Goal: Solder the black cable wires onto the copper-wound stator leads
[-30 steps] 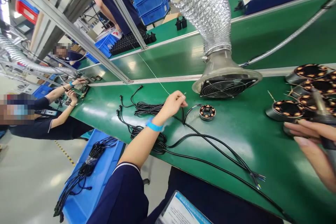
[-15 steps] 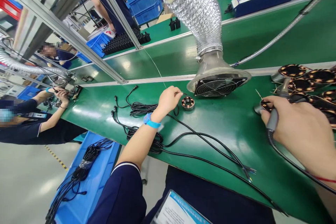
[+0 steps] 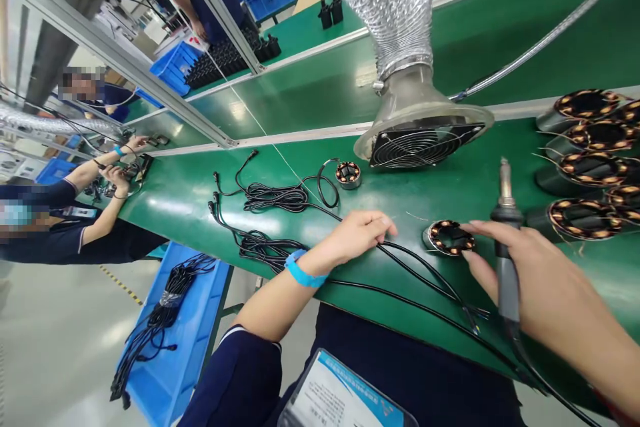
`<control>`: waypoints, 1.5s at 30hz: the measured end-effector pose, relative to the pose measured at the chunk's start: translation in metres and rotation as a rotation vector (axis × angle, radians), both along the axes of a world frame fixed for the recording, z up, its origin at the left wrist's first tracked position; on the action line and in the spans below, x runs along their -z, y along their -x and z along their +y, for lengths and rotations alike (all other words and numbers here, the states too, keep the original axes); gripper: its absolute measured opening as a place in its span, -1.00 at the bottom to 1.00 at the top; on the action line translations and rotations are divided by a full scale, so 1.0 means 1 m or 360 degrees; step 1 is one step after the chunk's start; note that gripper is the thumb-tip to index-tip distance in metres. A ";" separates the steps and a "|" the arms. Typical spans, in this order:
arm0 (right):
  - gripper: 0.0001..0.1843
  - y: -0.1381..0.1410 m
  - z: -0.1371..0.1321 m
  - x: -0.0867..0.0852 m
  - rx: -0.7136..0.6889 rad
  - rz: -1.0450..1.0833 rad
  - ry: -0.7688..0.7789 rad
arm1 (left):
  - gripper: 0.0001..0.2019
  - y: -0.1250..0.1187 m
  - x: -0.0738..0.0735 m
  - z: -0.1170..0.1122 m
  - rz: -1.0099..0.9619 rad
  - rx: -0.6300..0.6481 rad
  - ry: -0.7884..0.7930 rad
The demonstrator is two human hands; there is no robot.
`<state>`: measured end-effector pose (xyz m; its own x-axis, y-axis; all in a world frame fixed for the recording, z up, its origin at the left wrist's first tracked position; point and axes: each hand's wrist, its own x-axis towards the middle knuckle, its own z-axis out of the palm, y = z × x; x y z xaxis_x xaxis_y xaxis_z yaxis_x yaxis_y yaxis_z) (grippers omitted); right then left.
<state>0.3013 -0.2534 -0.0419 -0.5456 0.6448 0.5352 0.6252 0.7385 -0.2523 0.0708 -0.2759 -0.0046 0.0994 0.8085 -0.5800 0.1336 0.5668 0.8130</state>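
My left hand [image 3: 363,237] is closed over black cables [image 3: 415,257], fingers curled round them where they cross the green bench. In my right hand [image 3: 545,273] a soldering iron [image 3: 507,267] is held upright, its metal tip pointing away from me. The thumb and a fingertip of that hand also touch a wound motor stator [image 3: 434,239] with copper coils. Farther off, a smaller copper-wound ring [image 3: 349,175] stands beside a looped cable end [image 3: 327,190]. A thin pale strand [image 3: 260,127] slants down from above towards the cables.
A fume hood [image 3: 425,140] on a foil duct hangs over the bench. Several stators [image 3: 585,160] crowd the right. Coiled cables [image 3: 265,247] lie left, and a blue bin [image 3: 185,320] with more cables is below. A co-worker [image 3: 45,220] sits at far left.
My left hand has left the small ring and come nearer, onto the cables. My right hand has brought a stator leftward from the group, and the iron now points away from me.
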 end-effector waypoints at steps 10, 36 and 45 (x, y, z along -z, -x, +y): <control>-0.50 0.009 -0.002 0.020 0.0000 0.0080 0.0149 | -0.82 -0.008 0.022 0.041 0.0295 0.0416 -0.0251; -0.48 0.009 -0.002 0.032 0.0019 0.0126 0.0286 | -0.77 -0.020 0.015 0.017 -0.0107 0.0426 -0.0263; -0.44 0.006 -0.001 0.027 0.0197 0.0124 0.0223 | -0.87 -0.016 0.022 0.007 0.0224 0.0577 -0.0579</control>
<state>0.2950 -0.2545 -0.0691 -0.4178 0.7755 0.4733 0.6837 0.6115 -0.3983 0.0871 -0.2690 -0.0265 0.3510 0.8881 -0.2967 0.3906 0.1491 0.9084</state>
